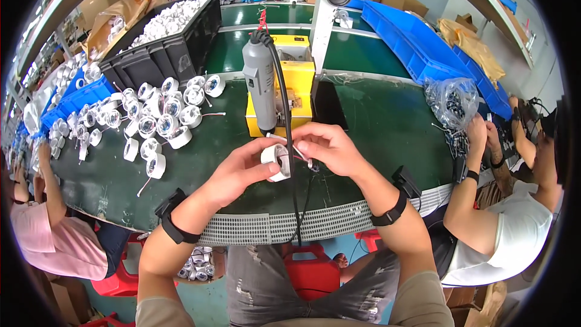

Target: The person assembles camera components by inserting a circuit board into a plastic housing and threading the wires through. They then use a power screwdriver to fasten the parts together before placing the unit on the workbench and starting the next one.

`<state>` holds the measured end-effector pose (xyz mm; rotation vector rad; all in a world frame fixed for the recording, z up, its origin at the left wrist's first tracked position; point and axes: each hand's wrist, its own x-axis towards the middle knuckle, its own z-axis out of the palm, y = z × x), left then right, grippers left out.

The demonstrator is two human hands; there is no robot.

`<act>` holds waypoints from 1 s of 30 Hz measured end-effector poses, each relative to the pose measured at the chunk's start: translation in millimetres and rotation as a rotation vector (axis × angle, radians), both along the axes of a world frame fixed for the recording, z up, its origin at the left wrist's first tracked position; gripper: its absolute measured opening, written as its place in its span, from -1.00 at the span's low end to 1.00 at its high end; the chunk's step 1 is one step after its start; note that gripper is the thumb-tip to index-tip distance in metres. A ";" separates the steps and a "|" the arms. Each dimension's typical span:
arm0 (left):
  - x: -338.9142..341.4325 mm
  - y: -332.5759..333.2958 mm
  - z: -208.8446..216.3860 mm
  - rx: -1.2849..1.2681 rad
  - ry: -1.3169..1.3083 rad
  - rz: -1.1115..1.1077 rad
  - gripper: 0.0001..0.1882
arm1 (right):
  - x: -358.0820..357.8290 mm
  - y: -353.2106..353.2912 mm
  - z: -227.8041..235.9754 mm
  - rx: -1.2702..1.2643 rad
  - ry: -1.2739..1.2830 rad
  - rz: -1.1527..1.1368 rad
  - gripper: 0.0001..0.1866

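In my left hand [245, 166] is a white round plastic housing [277, 162], gripped by its rim between thumb and fingers, its hollow side turned to the right. Close beside it, my right hand [327, 148] is closed with thumb and forefinger on a thin wire lead [301, 153] that runs by the housing's opening. Just beyond my hands a grey electric screwdriver [260, 82] hangs upright, its black cable [284, 91] passing down between me and the work. Behind the screwdriver stands a yellow fixture [296, 79].
Many white round housings with wires [160, 112] lie at left. A black crate [163, 48] of small white parts stands behind them. Blue trays [411, 42] and a clear bag of dark parts [451, 103] are at right. Co-workers sit on both sides. A perforated strip [315, 221] edges the green table.
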<state>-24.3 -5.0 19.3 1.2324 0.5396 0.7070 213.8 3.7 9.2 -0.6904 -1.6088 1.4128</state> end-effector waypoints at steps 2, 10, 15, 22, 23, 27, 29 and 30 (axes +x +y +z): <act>-1.6 0.5 -1.5 0.009 -0.008 0.015 -0.47 | -0.3 -0.2 0.7 -0.083 0.007 0.004 -0.74; -1.5 1.0 -1.6 0.074 -0.019 0.039 -0.48 | -9.2 -9.1 7.5 -0.149 -0.035 -0.022 -0.80; -2.7 3.8 -0.4 -0.164 -0.191 -0.036 -0.45 | -12.8 -20.1 12.7 -0.067 0.071 0.077 -0.85; 0.2 4.2 -2.2 -0.339 -0.299 -0.041 -0.48 | -28.4 -25.1 13.0 0.274 -0.159 -0.147 -0.94; 0.9 4.1 -2.5 -0.339 -0.300 -0.043 -0.48 | -28.9 -25.3 12.1 0.274 -0.160 -0.148 -0.94; 3.1 5.8 -10.5 -0.272 -0.253 -0.007 -0.47 | -35.4 -27.4 7.3 0.278 -0.189 -0.201 -0.93; 6.6 3.8 -12.6 -0.217 -0.233 -0.008 -0.46 | -39.1 -29.0 5.8 0.185 -0.152 -0.243 -0.92; 10.8 1.1 -12.1 -0.179 -0.215 0.037 -0.47 | -39.3 -29.3 5.4 0.182 -0.173 -0.290 -0.92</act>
